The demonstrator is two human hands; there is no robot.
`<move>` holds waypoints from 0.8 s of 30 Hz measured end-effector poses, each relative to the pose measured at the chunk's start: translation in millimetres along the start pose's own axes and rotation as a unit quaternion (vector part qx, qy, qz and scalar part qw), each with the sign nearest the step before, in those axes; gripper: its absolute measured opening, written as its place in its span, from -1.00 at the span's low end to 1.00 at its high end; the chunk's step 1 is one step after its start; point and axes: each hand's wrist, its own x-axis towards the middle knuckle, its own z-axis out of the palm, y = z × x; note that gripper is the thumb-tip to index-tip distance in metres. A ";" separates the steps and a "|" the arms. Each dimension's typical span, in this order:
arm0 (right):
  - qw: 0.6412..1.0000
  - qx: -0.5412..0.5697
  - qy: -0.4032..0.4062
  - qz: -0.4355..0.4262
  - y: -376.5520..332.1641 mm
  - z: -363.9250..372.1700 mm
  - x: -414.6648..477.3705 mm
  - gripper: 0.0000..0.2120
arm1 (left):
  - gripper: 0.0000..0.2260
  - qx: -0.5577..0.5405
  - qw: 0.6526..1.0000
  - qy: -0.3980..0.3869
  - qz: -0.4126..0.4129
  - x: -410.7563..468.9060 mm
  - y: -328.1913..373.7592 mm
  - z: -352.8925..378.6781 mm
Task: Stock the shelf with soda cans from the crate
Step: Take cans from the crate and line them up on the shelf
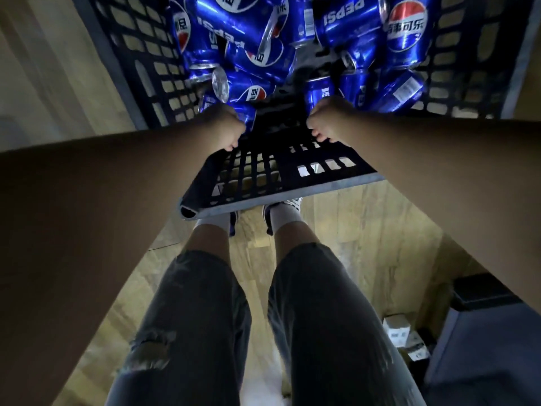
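Note:
A black lattice crate (263, 177) sits on the floor in front of my feet, holding several blue soda cans (351, 22) piled loosely on their sides. Both my arms reach down over its near wall. My left hand (224, 127) is curled round a blue can (248, 117) at the pile's near left edge. My right hand (329, 120) is curled round the lower end of another blue can (317, 90) near the middle. My knuckles hide the fingers of both hands. No shelf is in view.
Pale wooden floor (366, 224) surrounds the crate. My legs in torn grey jeans (205, 317) stand just behind its near wall. Small white boxes (401, 332) and a dark bin-like object (483, 294) sit at the lower right.

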 end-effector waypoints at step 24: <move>0.979 0.098 0.173 0.049 12.6 27.8 120.0 -0.20 | -0.71 -0.098 0.991 -0.053 -0.067 120.8 -46.3 53.1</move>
